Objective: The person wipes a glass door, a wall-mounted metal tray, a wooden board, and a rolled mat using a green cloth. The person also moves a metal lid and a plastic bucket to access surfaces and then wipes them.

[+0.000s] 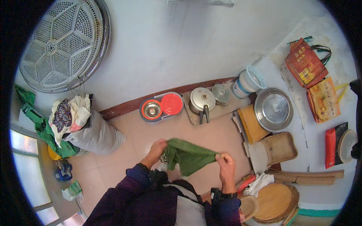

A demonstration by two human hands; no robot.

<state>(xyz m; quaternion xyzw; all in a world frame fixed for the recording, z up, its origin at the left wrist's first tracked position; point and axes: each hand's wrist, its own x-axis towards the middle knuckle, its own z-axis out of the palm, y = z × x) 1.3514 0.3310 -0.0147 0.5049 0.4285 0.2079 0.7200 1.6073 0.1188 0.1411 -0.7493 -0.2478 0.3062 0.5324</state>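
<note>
A green cloth [190, 157] is stretched between my two hands above the tiled floor. My left hand [158, 149] grips its left end, where the fabric is bunched and folds hang down. The right corner is pinched between the thumb and fingers of my right hand [226, 163]. Something patterned, too small to make out, shows beside the bunched end below my left hand. Beyond the cloth, a mop bucket [172, 103] with a red basin and a spinner basket stands on the floor by the wall.
A pressure cooker [202, 99] and a lidded pot [221, 93] stand on a low board. At left is a stuffed grey sack [96, 135] with clothes on top. A large metal basin [273, 109], a wooden tray [280, 148] and a round wooden board [273, 201] line the right side.
</note>
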